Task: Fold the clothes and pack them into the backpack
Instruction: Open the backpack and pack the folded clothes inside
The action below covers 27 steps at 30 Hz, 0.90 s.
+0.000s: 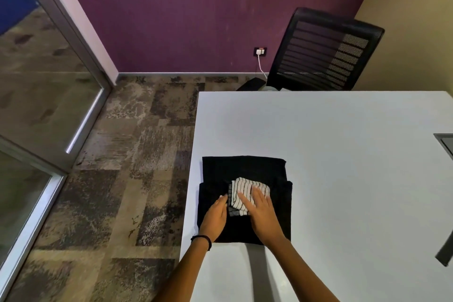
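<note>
A folded black garment point(245, 167) lies by the left edge of the white table point(343, 154). On its left half the left hand point(215, 216) rests flat, fingers straight, holding nothing. At its middle sits a small folded striped cloth point(245, 189), and the right hand point(261, 208) presses on that cloth with fingers extended, gripping nothing

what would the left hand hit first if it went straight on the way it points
Probably the striped cloth, its left edge just ahead of the left hand; they may already touch.
</note>
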Available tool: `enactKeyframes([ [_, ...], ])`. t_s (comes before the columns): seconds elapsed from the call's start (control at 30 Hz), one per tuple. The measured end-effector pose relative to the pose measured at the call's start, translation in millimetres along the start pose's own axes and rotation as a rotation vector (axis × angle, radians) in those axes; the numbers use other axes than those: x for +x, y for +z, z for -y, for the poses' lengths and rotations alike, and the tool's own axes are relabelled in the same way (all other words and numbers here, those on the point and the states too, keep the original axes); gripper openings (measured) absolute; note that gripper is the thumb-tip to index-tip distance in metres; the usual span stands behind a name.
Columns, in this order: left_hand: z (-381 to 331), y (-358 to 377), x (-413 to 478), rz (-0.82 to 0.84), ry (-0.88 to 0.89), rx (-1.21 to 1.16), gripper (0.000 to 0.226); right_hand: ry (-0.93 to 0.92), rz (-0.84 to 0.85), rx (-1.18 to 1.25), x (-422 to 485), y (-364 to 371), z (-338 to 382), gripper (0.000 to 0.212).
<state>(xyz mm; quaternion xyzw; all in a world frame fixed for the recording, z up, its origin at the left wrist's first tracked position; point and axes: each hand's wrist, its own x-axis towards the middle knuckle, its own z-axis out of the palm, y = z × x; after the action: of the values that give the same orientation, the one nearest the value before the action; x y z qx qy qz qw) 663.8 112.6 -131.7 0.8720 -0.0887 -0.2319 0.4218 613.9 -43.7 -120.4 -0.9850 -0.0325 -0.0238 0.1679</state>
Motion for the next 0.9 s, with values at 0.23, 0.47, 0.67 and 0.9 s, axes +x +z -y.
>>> enactKeyframes([
  [0.23,-1.0,4.5,-1.8,-0.018,0.233,0.145,0.048,-0.004,0.169,-0.047,-30.8,24.0,-11.5,0.108],
  [0.47,0.8,9.3,-10.7,0.088,0.327,0.422,0.049,0.068,0.274,-0.068,-45.3,33.4,-12.0,0.059],
  [0.67,0.8,15.8,-12.8,0.196,0.387,0.563,0.059,0.079,0.291,-0.055,-52.1,33.5,-10.4,0.065],
  [0.9,12.4,26.2,-6.6,0.114,0.23,0.683,0.052,0.03,0.357,-0.108,-45.9,39.1,-14.8,0.098],
])
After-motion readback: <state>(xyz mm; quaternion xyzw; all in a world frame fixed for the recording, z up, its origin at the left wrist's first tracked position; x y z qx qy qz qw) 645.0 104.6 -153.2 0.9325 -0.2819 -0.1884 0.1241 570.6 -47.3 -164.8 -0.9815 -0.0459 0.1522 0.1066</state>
